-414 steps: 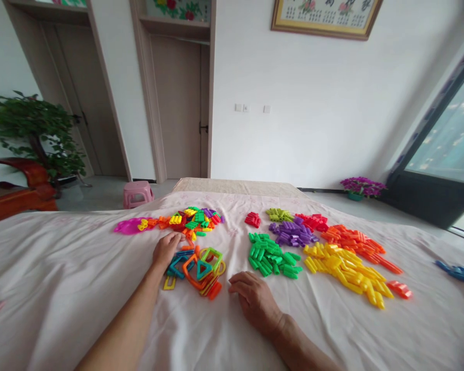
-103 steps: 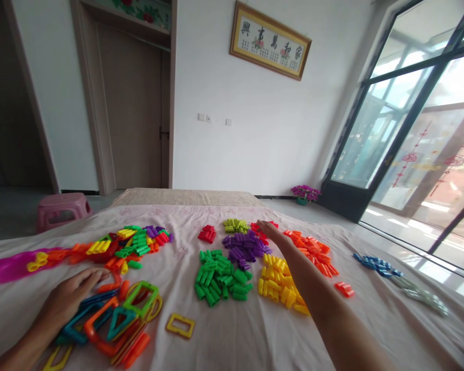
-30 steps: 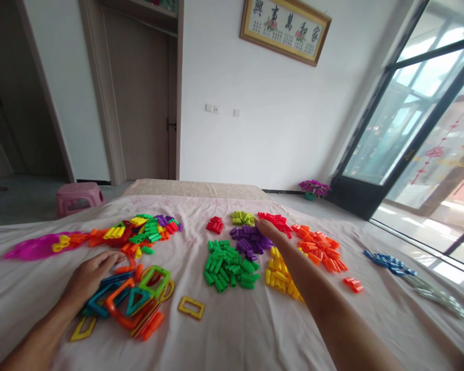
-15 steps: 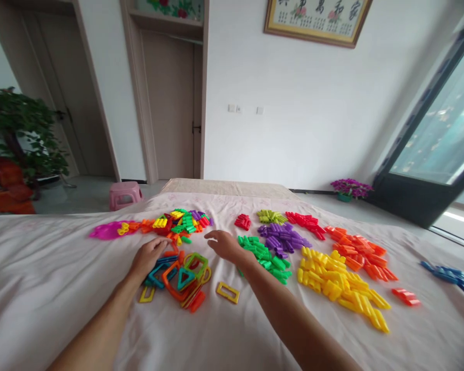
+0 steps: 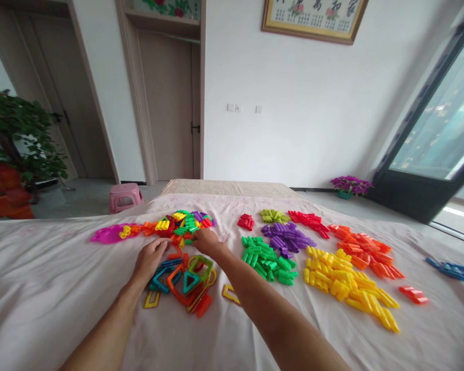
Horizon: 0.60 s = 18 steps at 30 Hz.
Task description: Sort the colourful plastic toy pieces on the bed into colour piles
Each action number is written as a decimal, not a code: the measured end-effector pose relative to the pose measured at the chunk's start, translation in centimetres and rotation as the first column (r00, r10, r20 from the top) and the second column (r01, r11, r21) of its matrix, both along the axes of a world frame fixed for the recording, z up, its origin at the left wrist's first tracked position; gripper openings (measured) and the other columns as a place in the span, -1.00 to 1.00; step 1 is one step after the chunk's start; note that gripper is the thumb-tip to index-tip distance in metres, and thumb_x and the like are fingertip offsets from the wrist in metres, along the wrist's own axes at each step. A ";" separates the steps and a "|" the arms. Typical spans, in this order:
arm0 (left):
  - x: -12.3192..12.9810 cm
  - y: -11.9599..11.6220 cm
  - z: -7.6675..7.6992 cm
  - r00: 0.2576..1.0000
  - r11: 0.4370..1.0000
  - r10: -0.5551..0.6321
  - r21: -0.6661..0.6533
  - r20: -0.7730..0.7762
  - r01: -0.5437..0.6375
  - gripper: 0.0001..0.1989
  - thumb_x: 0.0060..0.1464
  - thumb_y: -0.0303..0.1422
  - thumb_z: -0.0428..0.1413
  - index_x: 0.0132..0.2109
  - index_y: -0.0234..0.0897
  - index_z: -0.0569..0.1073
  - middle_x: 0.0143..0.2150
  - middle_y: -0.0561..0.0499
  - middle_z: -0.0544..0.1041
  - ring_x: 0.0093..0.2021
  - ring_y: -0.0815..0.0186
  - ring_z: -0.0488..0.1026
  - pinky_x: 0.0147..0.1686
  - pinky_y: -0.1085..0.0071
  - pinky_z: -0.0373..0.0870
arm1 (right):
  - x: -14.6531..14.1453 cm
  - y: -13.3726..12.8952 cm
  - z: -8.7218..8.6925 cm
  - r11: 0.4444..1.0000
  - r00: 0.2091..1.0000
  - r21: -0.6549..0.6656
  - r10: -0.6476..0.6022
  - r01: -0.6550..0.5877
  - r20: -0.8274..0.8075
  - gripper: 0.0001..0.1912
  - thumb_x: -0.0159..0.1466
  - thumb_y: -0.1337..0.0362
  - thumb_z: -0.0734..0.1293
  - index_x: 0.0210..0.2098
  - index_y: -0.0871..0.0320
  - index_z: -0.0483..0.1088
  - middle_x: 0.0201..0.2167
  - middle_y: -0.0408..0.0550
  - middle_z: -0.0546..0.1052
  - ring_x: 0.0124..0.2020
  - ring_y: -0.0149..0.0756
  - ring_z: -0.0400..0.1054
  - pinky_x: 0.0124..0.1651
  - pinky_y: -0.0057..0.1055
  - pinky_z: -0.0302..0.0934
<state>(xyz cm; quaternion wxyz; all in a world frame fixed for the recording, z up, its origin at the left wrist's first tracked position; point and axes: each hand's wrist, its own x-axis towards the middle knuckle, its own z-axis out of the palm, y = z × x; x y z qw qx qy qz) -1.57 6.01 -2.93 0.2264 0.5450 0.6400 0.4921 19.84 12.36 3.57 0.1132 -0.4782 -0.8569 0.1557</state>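
Note:
My left hand [image 5: 152, 256] is at the near left side of the mixed pile of plastic building pieces [image 5: 185, 221], its thumb and fingers pinched together; what is between them is too small to make out. From the right, my right hand [image 5: 208, 241] reaches to the near edge of that pile, fingers bent down beside a green piece [image 5: 188, 241]. Its fingertips are partly hidden. Just below both hands lies a heap of flat frame-shaped tiles, among them a teal triangle [image 5: 191, 282], a lime square [image 5: 201, 266] and a yellow rectangle [image 5: 152, 299].
Pieces sorted by colour lie to the right: green [image 5: 266, 260], purple [image 5: 288, 238], yellow [image 5: 348, 281], orange [image 5: 365, 250], red [image 5: 308, 220], lime [image 5: 274, 216] and blue [image 5: 454, 270]. A magenta plate-like piece [image 5: 106, 234] lies left on the pale cloth [image 5: 42, 278]. A pink stool [image 5: 126, 197] stands beyond.
My right hand has moved left to the mixed pile, and its fingers have bent downward. My left hand stays nearly in place. The view has shifted slightly.

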 end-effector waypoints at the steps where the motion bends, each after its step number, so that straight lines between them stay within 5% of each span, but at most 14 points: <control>1: 0.0 0.1 -0.1 1.000 1.000 -0.013 -0.002 0.017 0.013 -0.52 0.10 -0.02 0.03 -0.08 -0.29 0.58 -0.06 -0.13 0.64 -0.04 0.13 0.56 0.01 0.32 0.45 | 0.7 -0.3 0.4 1.000 1.000 -0.006 0.011 -0.011 0.008 -0.78 0.26 0.27 0.36 -0.16 0.16 0.60 -0.15 -0.03 0.63 -0.13 -0.20 0.46 -0.14 -0.45 0.23; 7: 0.1 0.4 -0.5 0.996 1.000 -0.028 -0.001 0.089 0.028 -0.54 0.09 -0.02 0.04 -0.12 -0.28 0.57 -0.09 -0.12 0.64 -0.05 0.13 0.56 0.02 0.31 0.44 | 8.5 -2.5 3.5 0.996 0.996 0.045 -0.073 0.076 -0.053 -0.65 0.31 0.30 0.27 0.05 0.11 0.52 -0.06 0.02 0.61 -0.06 -0.20 0.47 -0.07 -0.42 0.22; 12: 0.3 0.1 -0.2 0.994 1.000 -0.021 0.003 0.110 0.021 -0.55 0.07 -0.02 0.06 -0.13 -0.28 0.57 -0.12 -0.11 0.65 -0.06 0.12 0.57 0.00 0.31 0.44 | 15.4 -4.0 6.8 0.987 0.987 0.061 -0.150 0.146 0.061 -0.65 0.24 0.41 0.24 -0.07 0.15 0.59 -0.12 0.07 0.62 -0.05 -0.16 0.48 -0.05 -0.40 0.21; 18: 0.3 -0.1 -0.2 0.994 1.000 -0.014 0.015 0.107 0.012 -0.54 0.07 -0.01 0.05 -0.15 -0.29 0.57 -0.17 -0.11 0.65 -0.08 0.12 0.57 -0.01 0.30 0.44 | 19.7 -5.3 9.7 0.966 0.949 0.049 -0.259 0.254 0.180 -0.72 0.20 0.36 0.30 -0.16 0.08 0.61 -0.22 -0.01 0.63 -0.21 -0.23 0.50 -0.21 -0.44 0.20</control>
